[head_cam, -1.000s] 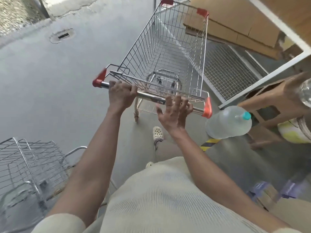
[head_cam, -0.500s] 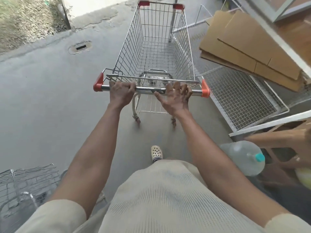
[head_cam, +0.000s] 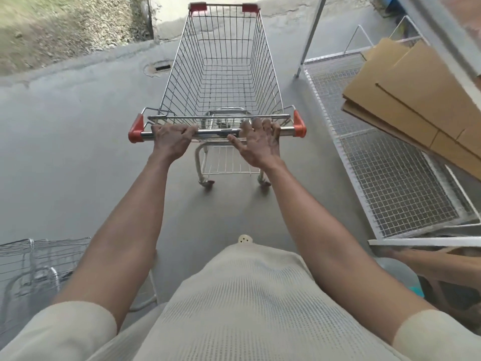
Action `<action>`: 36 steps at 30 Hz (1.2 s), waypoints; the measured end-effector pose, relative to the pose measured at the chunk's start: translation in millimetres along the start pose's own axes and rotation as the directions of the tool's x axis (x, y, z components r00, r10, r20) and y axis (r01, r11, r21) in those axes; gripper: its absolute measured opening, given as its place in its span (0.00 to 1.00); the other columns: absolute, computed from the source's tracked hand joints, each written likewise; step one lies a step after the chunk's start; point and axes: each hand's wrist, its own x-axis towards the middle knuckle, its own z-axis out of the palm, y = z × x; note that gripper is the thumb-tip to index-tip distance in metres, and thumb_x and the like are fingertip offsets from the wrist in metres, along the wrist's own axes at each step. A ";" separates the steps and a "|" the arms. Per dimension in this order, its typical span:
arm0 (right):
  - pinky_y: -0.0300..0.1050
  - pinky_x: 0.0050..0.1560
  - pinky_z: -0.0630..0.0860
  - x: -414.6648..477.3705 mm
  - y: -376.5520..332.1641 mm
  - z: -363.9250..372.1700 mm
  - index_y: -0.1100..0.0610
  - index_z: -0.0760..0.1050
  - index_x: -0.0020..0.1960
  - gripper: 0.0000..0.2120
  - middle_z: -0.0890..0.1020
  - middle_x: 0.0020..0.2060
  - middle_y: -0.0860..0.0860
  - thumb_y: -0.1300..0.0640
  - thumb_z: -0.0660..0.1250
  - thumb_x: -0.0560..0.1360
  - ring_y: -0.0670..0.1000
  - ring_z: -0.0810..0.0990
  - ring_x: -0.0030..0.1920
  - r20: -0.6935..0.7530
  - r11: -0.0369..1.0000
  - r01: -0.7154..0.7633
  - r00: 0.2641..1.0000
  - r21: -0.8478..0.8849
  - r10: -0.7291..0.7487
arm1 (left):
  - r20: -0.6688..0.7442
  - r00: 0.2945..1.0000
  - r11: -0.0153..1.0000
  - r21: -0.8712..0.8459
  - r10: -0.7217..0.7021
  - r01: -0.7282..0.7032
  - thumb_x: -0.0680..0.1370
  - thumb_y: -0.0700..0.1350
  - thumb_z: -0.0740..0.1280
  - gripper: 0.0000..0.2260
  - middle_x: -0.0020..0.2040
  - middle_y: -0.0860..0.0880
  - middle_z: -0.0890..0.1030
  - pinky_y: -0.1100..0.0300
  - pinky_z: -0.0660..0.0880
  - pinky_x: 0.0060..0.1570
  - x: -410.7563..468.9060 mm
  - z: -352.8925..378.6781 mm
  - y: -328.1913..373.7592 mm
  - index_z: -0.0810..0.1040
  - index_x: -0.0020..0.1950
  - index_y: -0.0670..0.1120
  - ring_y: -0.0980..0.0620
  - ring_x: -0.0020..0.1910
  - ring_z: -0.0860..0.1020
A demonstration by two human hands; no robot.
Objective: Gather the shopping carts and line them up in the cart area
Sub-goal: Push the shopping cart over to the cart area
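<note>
Cart handle [head_cam: 216, 132]: left hand [head_cam: 170, 139] grips, right hand [head_cam: 260, 144] presses.

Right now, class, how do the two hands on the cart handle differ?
The left hand curls its fingers round the handle; the right hand lays straighter, spread fingers over it. The left hand looks a compact fist; the right hand's thumb juts sideways. Both rest on one handle.

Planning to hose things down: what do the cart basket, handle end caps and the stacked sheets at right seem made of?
Cart basket: thin shiny wire grid, likely plated steel. End caps: matte red-orange, probably plastic. Stacked sheets: flat brown, creased, likely cardboard.
</note>
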 end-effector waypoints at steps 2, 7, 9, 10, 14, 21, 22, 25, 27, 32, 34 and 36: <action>0.56 0.69 0.56 -2.3 -4.8 3.4 0.47 0.69 0.71 0.31 0.71 0.68 0.53 0.28 0.50 0.80 0.57 0.65 0.71 -0.023 0.999 0.030 0.999 -0.015 -0.030 | 0.003 1.000 1.000 0.007 -0.027 0.027 0.81 0.67 0.52 0.27 0.47 0.45 0.84 0.46 0.59 0.60 -10.1 -0.5 -5.0 0.85 0.50 0.51 0.43 0.57 0.76; 0.54 0.67 0.56 -21.6 -11.3 12.8 0.49 0.73 0.63 0.28 0.75 0.59 0.50 0.29 0.53 0.79 0.55 0.69 0.65 -0.117 0.993 0.118 0.986 -0.007 -0.118 | -0.045 0.992 0.993 -0.036 -0.117 0.116 0.77 0.71 0.53 0.29 0.42 0.48 0.81 0.46 0.59 0.59 -48.6 4.6 -19.4 0.79 0.38 0.49 0.44 0.54 0.75; 0.54 0.66 0.57 -34.0 -15.9 15.9 0.49 0.73 0.62 0.28 0.76 0.58 0.50 0.28 0.53 0.79 0.55 0.70 0.63 -0.135 0.989 0.145 0.981 0.007 -0.142 | -0.062 0.988 0.989 -0.056 -0.141 0.138 0.77 0.71 0.53 0.30 0.40 0.48 0.80 0.46 0.59 0.58 -68.0 5.7 -24.3 0.78 0.37 0.48 0.44 0.54 0.74; 0.54 0.66 0.57 -41.2 -19.0 17.7 0.49 0.74 0.62 0.28 0.76 0.57 0.50 0.28 0.53 0.79 0.55 0.71 0.63 -0.141 0.988 0.156 0.978 0.018 -0.152 | -0.067 0.987 0.988 -0.059 -0.148 0.144 0.77 0.71 0.53 0.30 0.40 0.49 0.79 0.47 0.59 0.57 -77.9 6.5 -27.4 0.78 0.37 0.48 0.44 0.53 0.74; 0.54 0.67 0.58 -76.6 -34.4 26.0 0.50 0.74 0.61 0.28 0.76 0.57 0.50 0.28 0.54 0.79 0.55 0.71 0.63 -0.152 0.982 0.186 0.972 0.036 -0.178 | -0.091 0.983 0.986 -0.058 -0.160 0.155 0.77 0.71 0.55 0.28 0.39 0.51 0.78 0.47 0.58 0.56 -121.9 6.8 -42.7 0.76 0.35 0.49 0.44 0.53 0.75; 0.54 0.68 0.57 -165.2 -68.5 46.4 0.50 0.74 0.63 0.29 0.76 0.60 0.50 0.28 0.54 0.79 0.55 0.70 0.66 -0.132 0.982 0.182 0.976 0.044 -0.175 | -0.107 0.983 0.988 -0.057 -0.151 0.145 0.77 0.71 0.55 0.25 0.41 0.49 0.78 0.46 0.59 0.58 -218.2 7.4 -69.5 0.70 0.32 0.53 0.43 0.54 0.75; 0.54 0.68 0.56 -179.9 -73.2 49.2 0.50 0.73 0.64 0.29 0.76 0.60 0.50 0.28 0.54 0.79 0.55 0.69 0.67 -0.124 0.983 0.178 0.977 0.049 -0.171 | -0.104 0.984 0.989 -0.059 -0.145 0.139 0.77 0.71 0.55 0.25 0.41 0.48 0.79 0.46 0.59 0.58 -234.0 8.0 -73.3 0.69 0.32 0.53 0.43 0.53 0.75; 0.54 0.69 0.55 -225.1 -85.9 59.0 0.50 0.72 0.65 0.30 0.75 0.61 0.50 0.28 0.54 0.79 0.55 0.68 0.68 -0.116 0.985 0.168 0.980 0.045 -0.162 | -0.113 0.985 0.990 -0.071 -0.133 0.125 0.76 0.71 0.55 0.24 0.43 0.47 0.80 0.46 0.60 0.57 -283.2 11.1 -85.9 0.72 0.34 0.53 0.43 0.53 0.75; 0.54 0.69 0.57 -255.9 -94.8 64.8 0.50 0.72 0.66 0.30 0.75 0.61 0.50 0.28 0.54 0.79 0.55 0.69 0.67 -0.116 0.986 0.162 0.981 0.037 -0.156 | -0.120 0.984 0.989 -0.085 -0.130 0.121 0.76 0.71 0.56 0.23 0.44 0.47 0.80 0.46 0.59 0.57 -315.7 13.1 -92.5 0.73 0.36 0.54 0.43 0.53 0.74; 0.54 0.68 0.57 -330.3 -114.7 79.7 0.50 0.72 0.65 0.31 0.75 0.60 0.49 0.27 0.53 0.78 0.55 0.69 0.66 -0.081 0.987 0.155 0.985 0.044 -0.151 | -0.113 0.984 0.987 -0.091 -0.141 0.131 0.77 0.70 0.56 0.23 0.44 0.48 0.77 0.46 0.59 0.57 -395.3 17.5 -104.0 0.74 0.37 0.53 0.46 0.51 0.71; 0.54 0.69 0.58 -357.5 -118.4 85.0 0.50 0.73 0.64 0.30 0.75 0.59 0.49 0.27 0.53 0.78 0.55 0.69 0.65 -0.086 0.986 0.163 0.984 0.043 -0.159 | -0.130 0.981 0.987 -0.090 -0.146 0.135 0.78 0.69 0.57 0.23 0.44 0.48 0.78 0.49 0.57 0.53 -424.5 22.7 -108.2 0.76 0.38 0.51 0.46 0.50 0.72; 0.54 0.69 0.58 -383.7 -120.7 88.5 0.49 0.73 0.63 0.30 0.75 0.58 0.49 0.27 0.53 0.78 0.55 0.69 0.65 -0.095 0.984 0.173 0.981 0.041 -0.168 | -0.136 0.978 0.984 -0.103 -0.161 0.147 0.78 0.68 0.58 0.23 0.45 0.48 0.79 0.50 0.55 0.52 -452.5 27.4 -109.5 0.77 0.39 0.51 0.47 0.51 0.72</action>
